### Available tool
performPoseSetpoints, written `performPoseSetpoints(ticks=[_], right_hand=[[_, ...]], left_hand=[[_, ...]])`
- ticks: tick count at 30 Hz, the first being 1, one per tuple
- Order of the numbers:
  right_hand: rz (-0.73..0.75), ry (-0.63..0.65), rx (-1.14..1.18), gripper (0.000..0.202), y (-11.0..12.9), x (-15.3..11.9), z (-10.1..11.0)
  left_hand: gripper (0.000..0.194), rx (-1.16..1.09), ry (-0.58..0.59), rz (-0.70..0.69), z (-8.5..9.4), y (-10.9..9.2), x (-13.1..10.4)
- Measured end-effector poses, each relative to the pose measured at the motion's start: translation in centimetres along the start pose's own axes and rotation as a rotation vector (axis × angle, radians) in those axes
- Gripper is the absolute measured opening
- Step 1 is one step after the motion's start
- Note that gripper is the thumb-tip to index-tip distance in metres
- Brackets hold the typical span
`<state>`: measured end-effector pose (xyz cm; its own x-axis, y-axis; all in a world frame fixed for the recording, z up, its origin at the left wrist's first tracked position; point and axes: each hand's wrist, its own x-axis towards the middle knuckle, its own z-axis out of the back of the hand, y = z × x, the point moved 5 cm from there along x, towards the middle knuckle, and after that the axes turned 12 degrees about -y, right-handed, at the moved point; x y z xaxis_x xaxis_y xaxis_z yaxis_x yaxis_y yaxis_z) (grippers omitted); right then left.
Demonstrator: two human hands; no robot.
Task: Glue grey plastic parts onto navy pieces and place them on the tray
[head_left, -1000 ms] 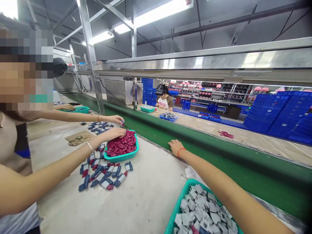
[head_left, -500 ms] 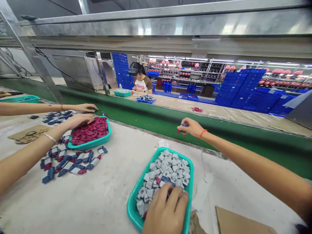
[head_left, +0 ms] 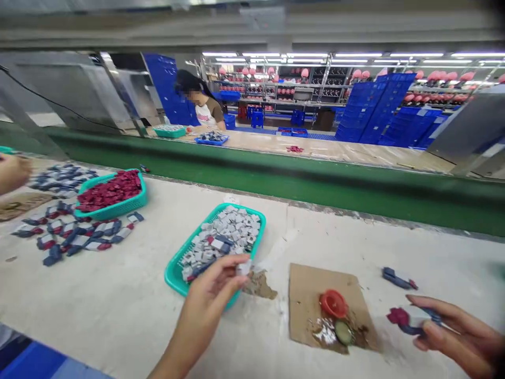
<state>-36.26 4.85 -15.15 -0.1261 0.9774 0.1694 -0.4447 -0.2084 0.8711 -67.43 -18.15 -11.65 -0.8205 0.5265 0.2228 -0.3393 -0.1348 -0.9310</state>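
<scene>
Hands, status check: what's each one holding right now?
Left hand pinching a small grey piece by the teal basket. Right hand holding a red-and-blue part. Cardboard pad lies between them.

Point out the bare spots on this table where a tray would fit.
Bare table lies in front of the grey-parts basket, left of the left hand. Another patch runs between the cardboard and the green belt. It is crowded around the red-parts basket, where loose blue pieces lie scattered.

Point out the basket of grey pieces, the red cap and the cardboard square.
basket of grey pieces [head_left: 173,273]: head view, bare near-left rim.
red cap [head_left: 333,303]: head view, its middle.
cardboard square [head_left: 305,279]: head view, bare upper-left part.
</scene>
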Motion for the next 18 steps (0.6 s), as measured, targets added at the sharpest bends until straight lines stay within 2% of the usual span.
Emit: performPoseSetpoints(ticks=[1,3,6,8,10,14,18], right_hand=[[-0.047,0.063,0.009,0.04,-0.9,-0.9,0.1],[-0.104,0.178,0.035,0.047,-1.7,-2.2,0.2],[-0.039,0.18,0.065,0.045,-0.6,-3.5,0.3],[0.045,0.086,0.067,0.039,0.6,-4.2,0.4],[0.114,0.005,0.046,0.037,1.6,-4.9,0.5],[0.184,-0.034,-0.051,0.034,2.1,-5.7,0.2],[0.251,-0.06,-0.161,0.033,1.4,-6.2,0.2]], left_hand=[[0.023,-0.109,-0.046,0.114,0.0,0.5,-0.6],[0.028,-0.26,-0.146,0.248,-0.1,1.1,-1.6],[0.029,-0.456,-0.238,0.441,-0.8,1.5,-3.6],[0.029,-0.597,-0.212,0.595,-2.0,1.3,-5.5],[0.032,-0.724,-0.135,0.685,-3.7,0.6,-7.6],[0.034,-0.861,0.053,0.781,-7.1,-0.1,-10.9],[0.026,-0.869,0.103,0.787,-8.4,0.9,-12.2]])
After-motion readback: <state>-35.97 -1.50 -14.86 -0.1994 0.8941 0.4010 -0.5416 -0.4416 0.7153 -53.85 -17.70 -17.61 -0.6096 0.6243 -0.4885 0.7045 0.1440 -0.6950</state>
